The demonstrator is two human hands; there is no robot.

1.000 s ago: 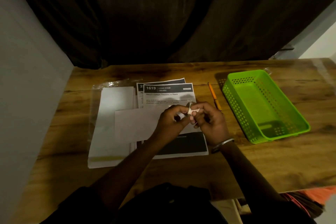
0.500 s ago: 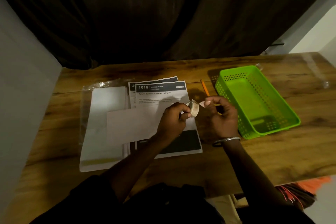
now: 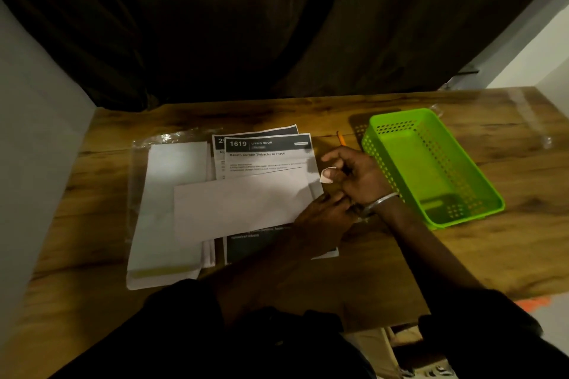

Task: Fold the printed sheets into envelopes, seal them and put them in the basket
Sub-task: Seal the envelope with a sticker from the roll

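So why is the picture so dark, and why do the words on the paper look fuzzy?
Head view: the light is dim, with a dark curtain behind the table; only the green basket looks bright. The top printed sheet shows big letters clearly, but its small print blurs. The left hand looks smeared, and the wide lens bends the table's edges.

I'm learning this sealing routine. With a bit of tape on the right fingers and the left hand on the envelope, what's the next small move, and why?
Probably bring the right hand down and press the tape piece over the envelope edge near it. The left hand pins the envelope flat and the basket holds nothing yet.
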